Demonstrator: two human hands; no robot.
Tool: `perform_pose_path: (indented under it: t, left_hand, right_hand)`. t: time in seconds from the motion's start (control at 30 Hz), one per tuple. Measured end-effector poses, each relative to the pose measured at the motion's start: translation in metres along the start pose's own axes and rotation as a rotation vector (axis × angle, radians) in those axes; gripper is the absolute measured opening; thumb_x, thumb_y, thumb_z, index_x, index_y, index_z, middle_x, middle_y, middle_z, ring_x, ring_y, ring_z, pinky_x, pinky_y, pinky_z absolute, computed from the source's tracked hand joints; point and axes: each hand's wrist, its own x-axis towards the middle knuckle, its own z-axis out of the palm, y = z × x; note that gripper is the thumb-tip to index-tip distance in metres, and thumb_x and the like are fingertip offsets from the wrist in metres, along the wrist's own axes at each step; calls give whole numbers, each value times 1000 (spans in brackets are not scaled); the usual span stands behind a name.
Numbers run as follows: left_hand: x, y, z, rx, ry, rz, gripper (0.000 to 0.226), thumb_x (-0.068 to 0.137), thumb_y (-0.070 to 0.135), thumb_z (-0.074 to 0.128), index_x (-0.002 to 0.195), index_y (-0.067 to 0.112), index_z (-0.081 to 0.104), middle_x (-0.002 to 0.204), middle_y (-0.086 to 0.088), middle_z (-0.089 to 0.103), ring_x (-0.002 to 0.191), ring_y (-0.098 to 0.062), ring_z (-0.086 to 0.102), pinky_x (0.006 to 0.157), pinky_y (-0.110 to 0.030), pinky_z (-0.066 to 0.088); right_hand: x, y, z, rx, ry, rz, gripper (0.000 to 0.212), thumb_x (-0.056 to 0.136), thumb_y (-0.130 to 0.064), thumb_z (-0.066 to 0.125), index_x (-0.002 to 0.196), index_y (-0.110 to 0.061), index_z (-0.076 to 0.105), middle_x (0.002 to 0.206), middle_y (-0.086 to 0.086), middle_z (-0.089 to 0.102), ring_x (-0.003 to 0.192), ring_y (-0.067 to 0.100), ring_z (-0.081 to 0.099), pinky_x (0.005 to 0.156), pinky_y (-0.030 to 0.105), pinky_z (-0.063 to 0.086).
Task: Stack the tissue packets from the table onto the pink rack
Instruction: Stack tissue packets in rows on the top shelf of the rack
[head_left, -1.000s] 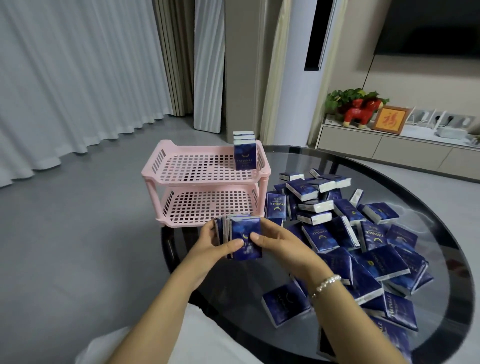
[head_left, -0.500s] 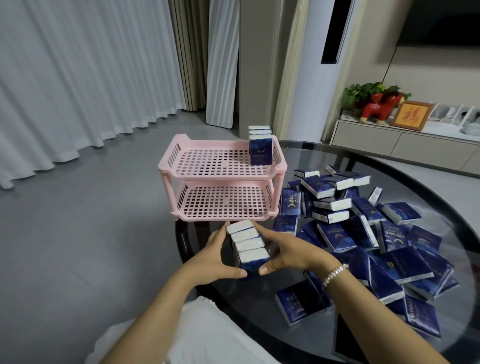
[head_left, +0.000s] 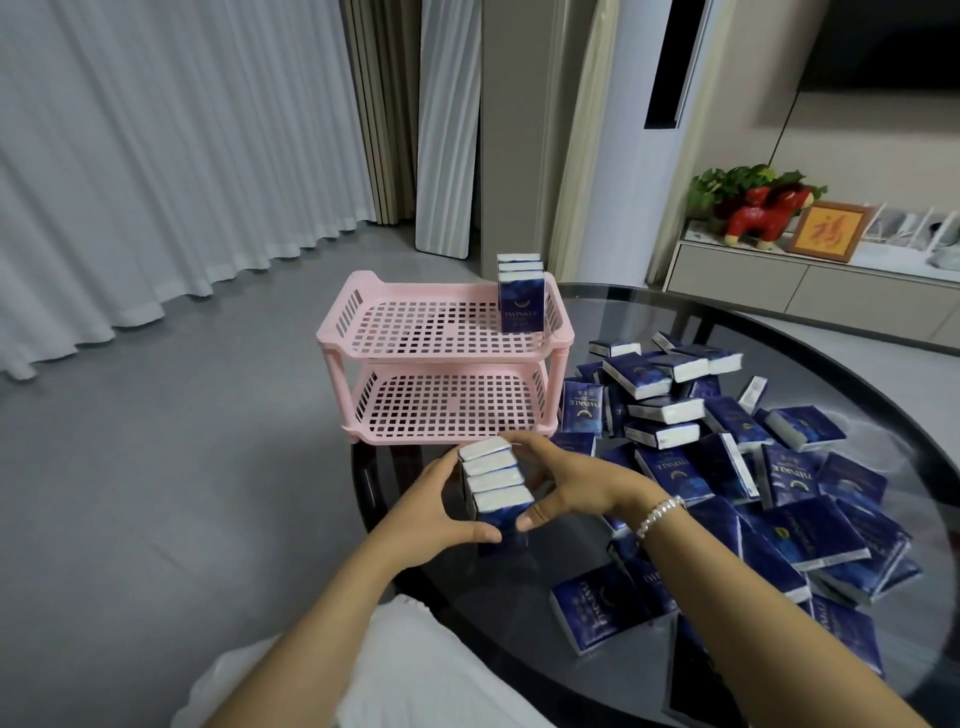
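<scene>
Evidently squaring them for one placement, both hands, left hand (head_left: 436, 512) and right hand (head_left: 582, 483), clamp fingers around four tissue packets (head_left: 496, 486) standing on the surface (head_left: 519, 613), pink rack (head_left: 447, 364) just beyond.

Round table (head_left: 779, 332) right of centre: dark glass top, glossy, reflective. Pink rack (head_left: 447, 358) at centre: matt moulded plastic with perforated grid shelves; tissue packets (head_left: 670, 467) at right in shiny dark-blue plastic film, white paper showing at the ends. Curtains (head_left: 156, 156) upper left: soft matt white cloth; floor (head_left: 156, 493) lower left smooth, grey.
</scene>
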Motion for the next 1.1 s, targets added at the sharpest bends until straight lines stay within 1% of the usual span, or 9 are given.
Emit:
perform_pose_path:
  t: [0.17,0.23,0.3,0.4,0.5,0.67,0.73,0.93,1.1]
  left_hand:
    - [-2,12,-8,-56,21,-3,99,55,35,88,139,43,35,137,17,49,126,-8,45,106,-33,40]
    - [-4,24,-16,-68,35,18,92,59,29,89,135,38,37,134,17,51,123,-4,46,99,-21,39]
    - [-4,41,-26,-75,36,53,86,60,23,89,131,33,41,128,17,55,114,4,50,89,-9,40]
    - [-1,67,-42,-84,34,120,92,46,40,90,127,35,46,125,17,57,115,3,53,101,-24,44]
    - [7,90,-55,-133,43,176,86,39,49,85,116,47,47,125,18,58,117,-2,55,102,-31,44]
    - [32,122,-71,-173,20,234,72,63,28,85,124,42,49,121,21,60,116,-2,57,94,-24,47]
    - [46,128,-77,-224,30,224,68,71,17,79,129,37,48,120,21,60,115,-3,57,91,-21,47]
    - [91,131,-84,-372,22,177,63,77,5,73,132,23,51,123,5,64,115,-13,60,94,-30,50]
    - [120,126,-85,-378,3,134,74,73,9,78,137,25,47,127,3,62,118,-19,58,100,-44,48]
  right_hand:
    - [-4,-4,-4,88,65,-49,82,70,-8,80,136,-28,35,135,-10,51,105,17,59,85,25,49]
    - [-8,-13,-11,106,105,-87,80,70,-10,80,135,-28,37,132,-12,53,100,12,60,82,22,48]
    - [-16,-26,-19,98,144,-130,81,67,-19,83,134,-27,39,132,-14,54,110,14,59,88,26,49]
    - [-27,-46,-36,21,189,-169,86,62,-34,84,135,-28,40,132,-15,55,118,8,54,87,24,46]
    - [-34,-65,-56,0,229,-205,83,66,-30,84,136,-25,40,131,-13,55,117,-2,52,88,18,41]
    - [-25,-84,-86,-8,334,-215,85,62,-42,82,136,-26,42,131,-14,56,118,-4,51,97,24,41]
    - [-17,-88,-95,27,370,-222,72,68,-37,80,131,-28,46,127,-17,56,113,-7,53,99,25,40]
    - [7,-90,-118,33,470,-249,54,79,-26,73,124,-37,46,111,-30,52,92,-28,46,76,-3,37]
    - [19,-84,-127,63,492,-241,70,74,-27,78,135,-30,45,133,-17,52,119,-6,48,103,24,39]
